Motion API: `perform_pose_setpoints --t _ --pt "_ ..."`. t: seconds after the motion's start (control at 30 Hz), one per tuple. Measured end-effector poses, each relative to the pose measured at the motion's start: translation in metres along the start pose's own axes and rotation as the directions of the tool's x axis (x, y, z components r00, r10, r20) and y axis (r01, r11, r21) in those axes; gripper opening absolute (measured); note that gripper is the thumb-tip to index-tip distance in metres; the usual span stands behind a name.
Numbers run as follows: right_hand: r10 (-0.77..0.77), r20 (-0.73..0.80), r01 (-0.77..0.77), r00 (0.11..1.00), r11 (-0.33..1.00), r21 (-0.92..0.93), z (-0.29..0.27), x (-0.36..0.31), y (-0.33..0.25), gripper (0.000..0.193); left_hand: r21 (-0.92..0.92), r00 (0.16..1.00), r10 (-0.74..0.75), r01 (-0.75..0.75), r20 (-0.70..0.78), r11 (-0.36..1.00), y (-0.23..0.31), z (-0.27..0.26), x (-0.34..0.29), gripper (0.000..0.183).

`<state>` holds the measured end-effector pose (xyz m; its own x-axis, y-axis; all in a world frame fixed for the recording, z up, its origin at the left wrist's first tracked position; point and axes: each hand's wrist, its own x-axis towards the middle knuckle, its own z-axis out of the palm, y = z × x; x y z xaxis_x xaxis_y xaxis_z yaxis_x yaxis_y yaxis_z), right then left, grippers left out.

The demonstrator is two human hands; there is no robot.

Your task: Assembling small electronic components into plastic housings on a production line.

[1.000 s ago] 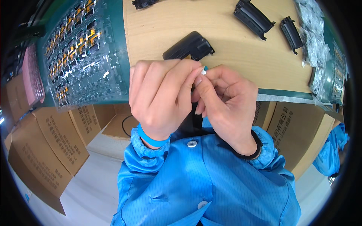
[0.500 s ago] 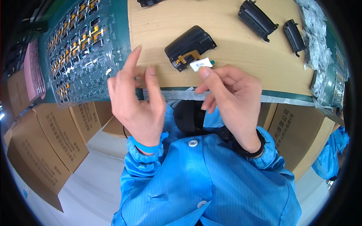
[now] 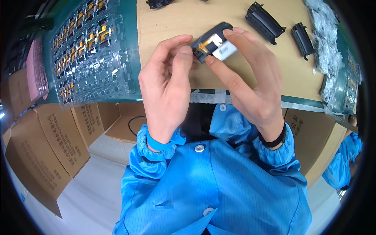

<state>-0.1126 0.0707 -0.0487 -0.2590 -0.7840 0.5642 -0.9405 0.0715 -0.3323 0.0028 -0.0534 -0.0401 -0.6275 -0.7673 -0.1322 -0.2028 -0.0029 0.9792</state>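
Observation:
Between my hands is a black plastic housing (image 3: pixel 224 28), tilted up off the board. An orange flex cable (image 3: pixel 203 47) lies across its face, and a white label (image 3: pixel 225 51) hangs at its lower right side. My left hand (image 3: pixel 166 82) pinches the housing's left end between thumb and fingers; some of those fingertips are hidden. My right hand (image 3: pixel 256 78) grips the right end, index finger on the upper corner and thumb by the label. Blue elastic cuffs show at both wrists.
Two more black housings (image 3: pixel 265 22) (image 3: pixel 302 40) lie at the right of the tan board (image 3: pixel 309 82). Clear blister trays (image 3: pixel 92 84) with flex parts stand at left. Clear plastic bags (image 3: pixel 325 43) line the right edge. Cardboard boxes (image 3: pixel 43 156) sit below the table.
Both hands have moved forward onto the housing and lifted it; it was lying on the board. The label, pinched in my right hand before, is now against the housing.

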Motion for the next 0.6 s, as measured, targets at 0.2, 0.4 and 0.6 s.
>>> perform_pose_setpoints --t 0.2,0.4,0.6 --pt "-0.049 -0.034 0.047 0.998 0.997 -0.056 -0.004 -0.004 0.014 0.035 0.045 0.995 0.030 -0.026 -0.098 0.999 0.000 0.012 0.001 0.026" --pt "-0.040 0.010 0.041 0.999 0.998 -0.055 -0.006 -0.003 0.016 0.036 0.066 0.998 0.059 -0.059 0.000 0.996 -0.003 0.014 0.010 0.022" --pt "-0.122 -0.049 0.118 0.991 0.990 -0.081 -0.013 0.003 0.022 0.032 -0.268 0.988 -0.126 0.145 0.087 0.952 0.014 0.008 0.014 0.019"
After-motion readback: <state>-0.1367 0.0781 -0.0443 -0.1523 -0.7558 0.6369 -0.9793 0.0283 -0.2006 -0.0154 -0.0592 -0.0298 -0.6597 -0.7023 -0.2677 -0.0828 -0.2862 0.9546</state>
